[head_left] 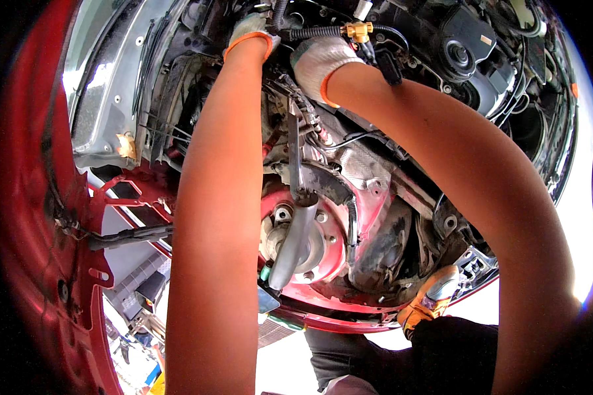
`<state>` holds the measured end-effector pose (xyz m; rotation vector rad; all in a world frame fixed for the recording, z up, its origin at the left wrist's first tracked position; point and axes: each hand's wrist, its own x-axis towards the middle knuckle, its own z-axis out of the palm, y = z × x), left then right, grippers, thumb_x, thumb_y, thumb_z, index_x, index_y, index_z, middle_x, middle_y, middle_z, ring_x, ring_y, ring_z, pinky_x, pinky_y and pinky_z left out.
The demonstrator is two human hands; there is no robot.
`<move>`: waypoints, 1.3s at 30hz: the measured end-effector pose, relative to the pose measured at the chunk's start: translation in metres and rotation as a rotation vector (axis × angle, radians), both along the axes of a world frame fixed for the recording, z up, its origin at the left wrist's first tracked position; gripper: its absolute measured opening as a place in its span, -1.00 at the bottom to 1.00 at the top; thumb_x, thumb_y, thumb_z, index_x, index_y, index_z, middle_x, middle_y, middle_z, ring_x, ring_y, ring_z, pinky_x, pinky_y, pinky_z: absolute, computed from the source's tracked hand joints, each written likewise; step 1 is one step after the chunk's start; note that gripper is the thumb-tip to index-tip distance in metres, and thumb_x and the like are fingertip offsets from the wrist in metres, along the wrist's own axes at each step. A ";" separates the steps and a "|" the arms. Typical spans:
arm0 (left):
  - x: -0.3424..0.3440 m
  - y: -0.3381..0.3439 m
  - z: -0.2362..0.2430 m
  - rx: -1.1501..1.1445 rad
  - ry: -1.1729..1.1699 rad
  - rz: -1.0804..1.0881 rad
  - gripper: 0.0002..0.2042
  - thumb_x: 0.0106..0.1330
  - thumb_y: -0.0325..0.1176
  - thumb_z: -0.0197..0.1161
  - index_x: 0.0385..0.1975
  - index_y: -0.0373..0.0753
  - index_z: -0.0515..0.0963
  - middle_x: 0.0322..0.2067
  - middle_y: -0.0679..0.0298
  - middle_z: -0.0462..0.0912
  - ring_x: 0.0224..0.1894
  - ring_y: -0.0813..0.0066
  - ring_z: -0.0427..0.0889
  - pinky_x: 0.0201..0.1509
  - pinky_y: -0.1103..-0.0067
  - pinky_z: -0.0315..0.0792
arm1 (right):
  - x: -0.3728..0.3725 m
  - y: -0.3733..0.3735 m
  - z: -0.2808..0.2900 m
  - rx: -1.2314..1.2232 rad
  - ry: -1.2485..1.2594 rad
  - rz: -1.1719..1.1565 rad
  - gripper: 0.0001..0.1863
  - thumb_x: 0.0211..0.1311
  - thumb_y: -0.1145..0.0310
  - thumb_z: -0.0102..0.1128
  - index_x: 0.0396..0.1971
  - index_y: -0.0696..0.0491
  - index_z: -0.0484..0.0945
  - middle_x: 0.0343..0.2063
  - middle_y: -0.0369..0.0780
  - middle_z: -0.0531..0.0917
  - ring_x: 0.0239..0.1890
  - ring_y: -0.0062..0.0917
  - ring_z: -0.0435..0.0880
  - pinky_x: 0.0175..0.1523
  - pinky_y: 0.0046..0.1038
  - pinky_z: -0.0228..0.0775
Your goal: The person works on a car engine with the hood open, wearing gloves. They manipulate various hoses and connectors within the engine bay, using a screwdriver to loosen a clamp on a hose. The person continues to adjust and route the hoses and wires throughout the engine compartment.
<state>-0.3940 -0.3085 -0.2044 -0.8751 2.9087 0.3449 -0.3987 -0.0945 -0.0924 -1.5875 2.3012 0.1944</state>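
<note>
Both my arms reach deep into a car's engine bay. My left hand (249, 27), in a white knit glove with an orange cuff, is at the far edge beside upright black corrugated tubing; its fingers are hidden. My right hand (323, 60), gloved alike, lies just below a black corrugated wiring sleeve (315, 32) and a yellow connector (358, 31); its fingers are out of sight among the parts. Nearer to me, a flat metal bar (294, 141) runs down to a grey tube (292, 249), which lies slanted over the red strut mount (333, 240).
The raised red hood (39, 263) stands at the left. A black engine cover with a round cap (456, 52) is at the far right. An orange and grey shoe (435, 297) rests near the red front edge. A dried leaf (126, 146) lies on the metal panel at left.
</note>
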 end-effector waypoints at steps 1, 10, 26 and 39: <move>0.000 0.000 -0.005 0.003 0.021 -0.012 -0.60 0.25 -0.05 0.26 0.05 -0.04 0.61 -0.01 0.01 0.68 0.03 -0.06 0.64 0.10 0.20 0.54 | 0.000 -0.001 0.000 0.048 -0.001 -0.002 -0.67 -0.31 0.48 0.49 -0.36 0.03 0.78 -0.38 -0.10 0.77 -0.24 -0.22 0.79 -0.19 -0.30 0.66; 0.007 -0.010 -0.009 -0.055 -0.099 -0.019 -0.58 0.32 -0.01 0.20 0.10 -0.06 0.59 0.04 0.09 0.66 0.06 0.05 0.59 0.13 0.27 0.48 | -0.001 -0.014 -0.018 0.136 0.016 0.181 -0.78 -0.08 0.44 0.39 -0.34 0.03 0.79 -0.38 -0.15 0.77 -0.26 -0.28 0.78 -0.24 -0.30 0.65; -0.008 -0.009 -0.006 -0.107 -0.071 -0.081 -0.52 0.16 0.01 0.38 0.09 0.04 0.60 0.06 0.23 0.68 0.04 0.12 0.64 0.14 0.34 0.55 | 0.026 -0.036 -0.067 0.105 0.536 -0.360 -0.71 -0.30 0.40 0.52 -0.41 0.04 0.80 -0.44 -0.14 0.77 -0.33 -0.27 0.79 -0.25 -0.28 0.63; 0.005 -0.008 -0.006 0.150 -0.127 0.215 -0.61 0.31 -0.01 0.22 0.04 -0.05 0.61 -0.05 0.14 0.70 -0.08 0.12 0.64 0.04 0.37 0.50 | -0.001 -0.009 0.016 0.215 -0.133 0.013 -0.68 -0.30 0.45 0.51 -0.37 0.07 0.79 -0.37 -0.10 0.78 -0.25 -0.24 0.79 -0.21 -0.26 0.65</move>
